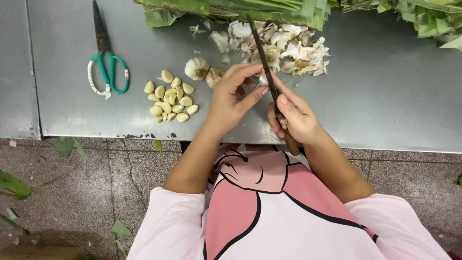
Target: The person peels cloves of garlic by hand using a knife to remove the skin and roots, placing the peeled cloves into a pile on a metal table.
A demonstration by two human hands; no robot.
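The left hand [231, 98] pinches a small garlic clove [263, 79] between thumb and curled fingers [243, 72], just above the grey metal surface [385, 96]. The right hand [296, 118] has its fingers wrapped tight around the wooden handle of a long dark knife [262, 53], whose blade runs up past the clove and over a heap of white garlic skins [284, 45]. Just left of the hands lie two whole garlic bulbs [197, 68] and a cluster of peeled cloves [171, 98]. Green-handled scissors [107, 62] lie well apart to the left. Green leaves [231, 8] are piled along the far edge.
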